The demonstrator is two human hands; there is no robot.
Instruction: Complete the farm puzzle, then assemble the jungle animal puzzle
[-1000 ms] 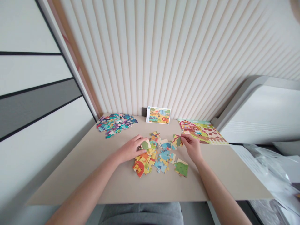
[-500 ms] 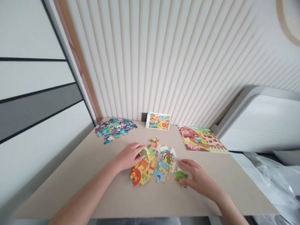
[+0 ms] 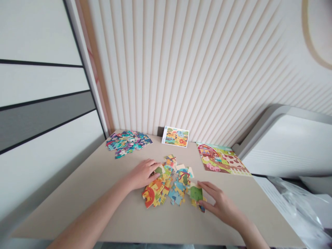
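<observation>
A heap of colourful jigsaw pieces (image 3: pixel 168 181) lies in the middle of the beige table (image 3: pixel 111 193). My left hand (image 3: pixel 142 173) rests flat on the heap's left side, its fingertips touching a green and cream piece. My right hand (image 3: pixel 219 204) is at the heap's right edge and pinches a green puzzle piece (image 3: pixel 196 193) between thumb and fingers, lifted slightly over other pieces.
A second pile of blue and purple pieces (image 3: pixel 127 141) lies at the back left. A small reference picture (image 3: pixel 175 136) leans on the ribbed wall. A finished farm puzzle (image 3: pixel 220 159) lies at the back right, next to a white unit (image 3: pixel 290 145).
My right hand let go of a piece near the heap's far right, came toward me and picked up the green piece. My left hand stayed on the heap.
</observation>
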